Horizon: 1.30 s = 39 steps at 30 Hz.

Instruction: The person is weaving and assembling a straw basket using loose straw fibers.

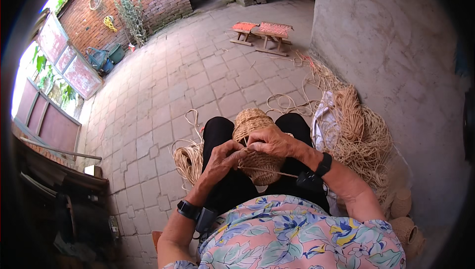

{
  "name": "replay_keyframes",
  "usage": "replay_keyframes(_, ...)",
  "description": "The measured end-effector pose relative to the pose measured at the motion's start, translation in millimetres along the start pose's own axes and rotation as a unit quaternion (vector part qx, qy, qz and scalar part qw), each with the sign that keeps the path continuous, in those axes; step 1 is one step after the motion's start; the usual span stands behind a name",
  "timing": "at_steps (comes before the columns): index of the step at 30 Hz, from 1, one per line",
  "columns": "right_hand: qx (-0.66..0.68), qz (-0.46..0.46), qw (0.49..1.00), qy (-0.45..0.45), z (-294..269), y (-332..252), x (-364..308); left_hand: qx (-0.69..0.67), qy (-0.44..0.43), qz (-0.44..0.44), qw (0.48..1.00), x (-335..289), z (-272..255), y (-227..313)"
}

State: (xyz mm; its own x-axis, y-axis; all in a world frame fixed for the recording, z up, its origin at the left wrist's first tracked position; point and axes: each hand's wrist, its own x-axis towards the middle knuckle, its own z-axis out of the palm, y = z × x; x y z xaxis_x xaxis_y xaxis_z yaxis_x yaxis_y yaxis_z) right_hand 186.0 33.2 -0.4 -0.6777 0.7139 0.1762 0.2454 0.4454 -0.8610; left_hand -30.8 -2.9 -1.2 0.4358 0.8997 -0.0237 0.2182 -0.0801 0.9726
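Note:
A small woven straw basket (251, 120) lies on my lap between my knees, its body showing above and below my hands. My left hand (223, 160) is closed, thumb and fingers pinched together at the basket's middle. From beneath it a thin straw cord (277, 172) runs to the right across the lower weave. My right hand (273, 142) rests over the basket from the right, fingers bent and closed on its edge. The fingertips of both hands meet, and the exact spot they pinch is partly hidden.
A big heap of loose straw cord (363, 135) spreads at my right by the wall. A smaller coil (189, 160) lies beside my left knee. Finished-looking woven pieces (403, 227) sit at lower right. Two low stools (273, 30) stand ahead on the paving.

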Motion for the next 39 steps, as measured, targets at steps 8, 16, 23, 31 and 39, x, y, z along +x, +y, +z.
replay_keyframes(8, -0.009, -0.012, 0.997, 0.076, 9.2, -2.9, -3.2, -0.147, 0.043, -0.007, 0.988, 3.0, 9.7, -7.7)
replay_keyframes(16, -0.056, -0.026, 0.989, 0.136, 16.7, -7.3, -3.5, -0.113, 0.039, -0.007, 0.993, 2.5, 7.1, -13.1)
replay_keyframes(23, -0.033, 0.000, 0.986, 0.164, 19.3, -10.5, -2.8, -0.076, 0.029, -0.020, 0.996, 3.4, 8.1, -5.6)
replay_keyframes(31, -0.012, 0.005, 0.985, 0.172, 24.1, -6.1, -3.8, -0.029, 0.056, -0.022, 0.998, 8.1, 12.3, -8.0)
replay_keyframes(39, -0.073, -0.059, 0.980, 0.178, 26.9, -2.6, -3.9, -0.060, 0.059, -0.039, 0.996, 10.9, 10.7, -18.5)
